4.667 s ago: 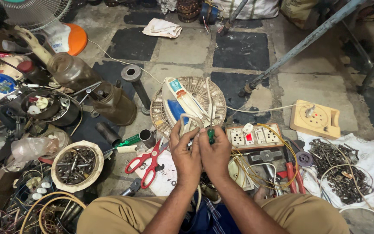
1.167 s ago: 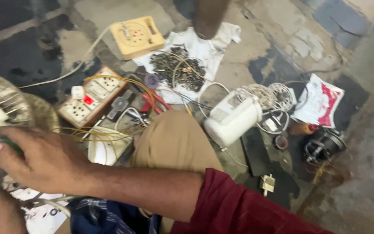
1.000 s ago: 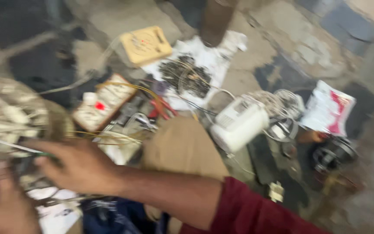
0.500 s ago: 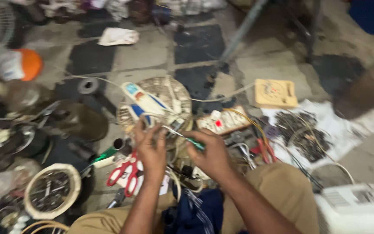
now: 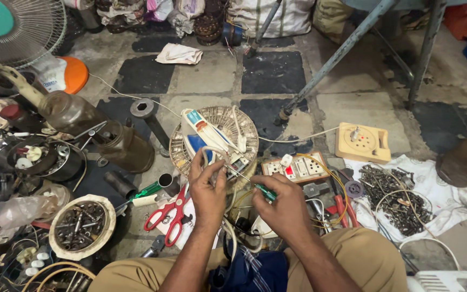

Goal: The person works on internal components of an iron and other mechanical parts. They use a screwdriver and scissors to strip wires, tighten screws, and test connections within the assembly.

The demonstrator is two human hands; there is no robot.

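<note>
Head view: a round wire fan guard point(image 5: 218, 123) is seen lying on the floor point(image 5: 212, 70), with a white and blue clothes iron point(image 5: 204, 132) on it. The left hand point(image 5: 207, 186) is closed around a pale cord point(image 5: 230, 227) near the iron. A green-handled screwdriver point(image 5: 260, 189) is gripped in the right hand point(image 5: 285, 205). The screwdriver tip is hard to make out.

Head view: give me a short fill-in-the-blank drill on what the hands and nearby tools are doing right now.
1. The right hand holds a screwdriver with a ____ handle.
2. The left hand pinches a white ____ between its fingers.
3. The scissors by the left wrist have ____ handles.

Missing words: green; cord; red
</note>
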